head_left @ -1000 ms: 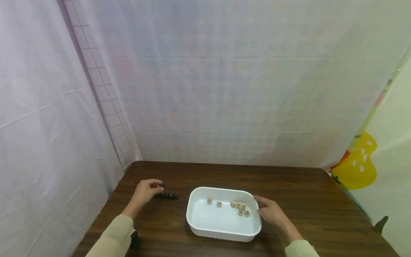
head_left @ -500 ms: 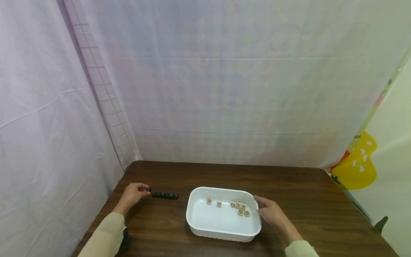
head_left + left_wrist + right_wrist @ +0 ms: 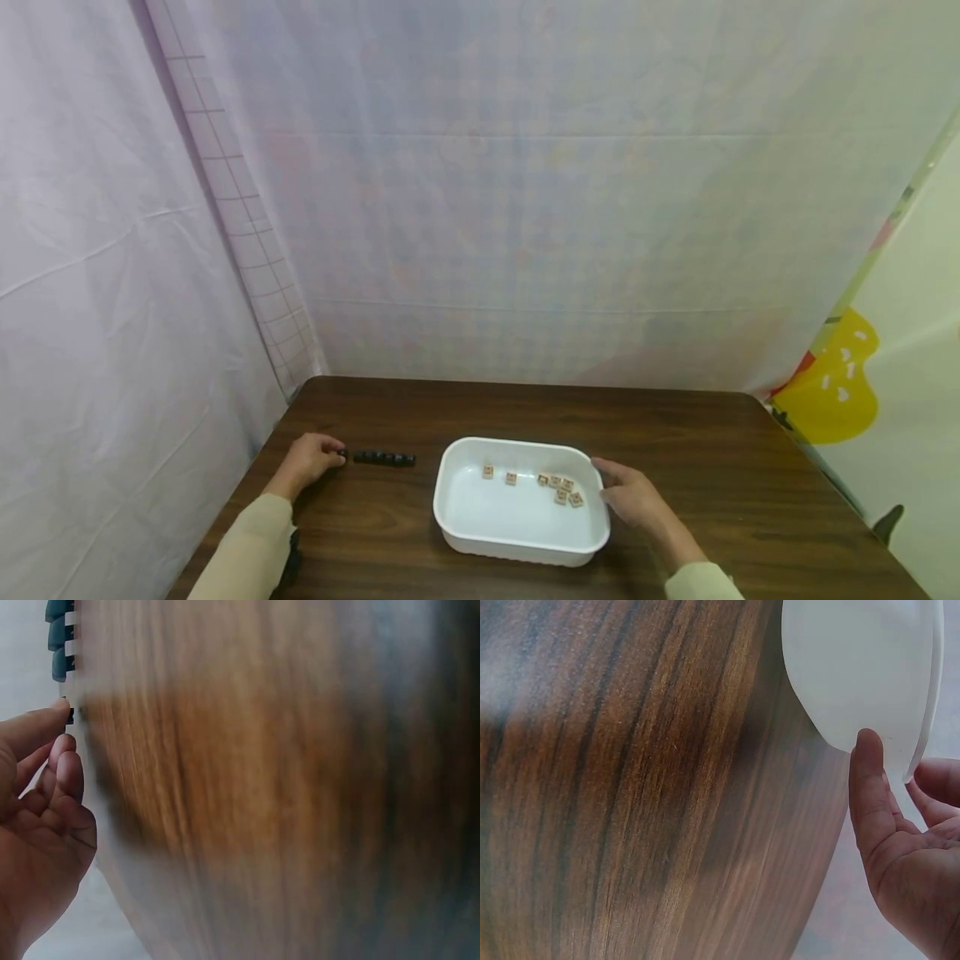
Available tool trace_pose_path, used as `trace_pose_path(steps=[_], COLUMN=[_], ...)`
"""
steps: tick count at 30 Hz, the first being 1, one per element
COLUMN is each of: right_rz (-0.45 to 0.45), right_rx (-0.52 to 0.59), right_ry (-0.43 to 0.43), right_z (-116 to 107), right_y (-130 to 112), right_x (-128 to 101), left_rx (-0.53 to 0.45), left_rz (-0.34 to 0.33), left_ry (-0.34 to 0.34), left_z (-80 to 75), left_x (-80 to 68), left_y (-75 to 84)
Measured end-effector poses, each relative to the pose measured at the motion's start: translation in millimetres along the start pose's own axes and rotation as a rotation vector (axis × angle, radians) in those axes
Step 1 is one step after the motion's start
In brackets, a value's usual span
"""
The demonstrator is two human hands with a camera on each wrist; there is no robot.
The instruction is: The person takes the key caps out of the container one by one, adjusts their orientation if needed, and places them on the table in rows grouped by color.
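In the head view a row of small dark blocks (image 3: pixel 384 457) lies on the table left of a white tray (image 3: pixel 517 553). My left hand (image 3: pixel 309 457) pinches one more small dark block (image 3: pixel 342 453) between thumb and fingers, at the row's left end with a slight gap. The left wrist view shows this block (image 3: pixel 70 716) mostly covered by the fingertips, near several row blocks (image 3: pixel 60 634). At the tray's right end, my right hand (image 3: pixel 632 493) grips the wall, thumb on the outside and fingers at the rim. Several small beige blocks (image 3: pixel 561 497) with dark marks lie inside the tray.
The brown wood-grain table (image 3: pixel 675 433) extends behind and to the right of the tray. A pale curtain (image 3: pixel 525 250) hangs along its back edge, and a white sheet (image 3: pixel 112 333) hangs at the left. A yellow printed shape (image 3: pixel 836 387) shows on the right-hand cloth.
My left hand has moved left with the pinched dark block, from above the row to its left end, and then lowered slightly. My right hand and the tray have stayed put.
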State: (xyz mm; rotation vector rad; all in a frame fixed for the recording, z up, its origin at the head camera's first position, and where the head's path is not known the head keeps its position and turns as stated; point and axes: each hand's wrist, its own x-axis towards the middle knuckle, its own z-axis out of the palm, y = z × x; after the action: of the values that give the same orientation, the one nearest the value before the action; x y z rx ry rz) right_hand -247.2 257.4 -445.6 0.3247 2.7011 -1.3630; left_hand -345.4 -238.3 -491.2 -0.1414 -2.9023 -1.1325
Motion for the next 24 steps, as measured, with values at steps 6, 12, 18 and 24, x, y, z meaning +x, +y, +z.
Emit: trace_pose_path(steps=[6, 12, 18, 24], right_rz=[0.007, 0.001, -0.013, -0.053], right_rx=[-0.010, 0.011, 0.031, 0.032], right_ry=[0.003, 0.000, -0.007, -0.006], right_z=[0, 1, 2, 0], right_y=[1, 1, 0, 1], right_x=[0, -1, -1, -3], left_rx=[-0.006, -0.006, -0.015, 0.004], left_rz=[0.009, 0.024, 0.030, 0.056], left_ry=[-0.018, -0.018, 0.018, 0.081], left_z=[3.4, 5.9, 5.2, 6.9], left_x=[-0.2, -0.5, -3.8, -4.5], left_y=[4.1, 5.6, 8.7, 16.8])
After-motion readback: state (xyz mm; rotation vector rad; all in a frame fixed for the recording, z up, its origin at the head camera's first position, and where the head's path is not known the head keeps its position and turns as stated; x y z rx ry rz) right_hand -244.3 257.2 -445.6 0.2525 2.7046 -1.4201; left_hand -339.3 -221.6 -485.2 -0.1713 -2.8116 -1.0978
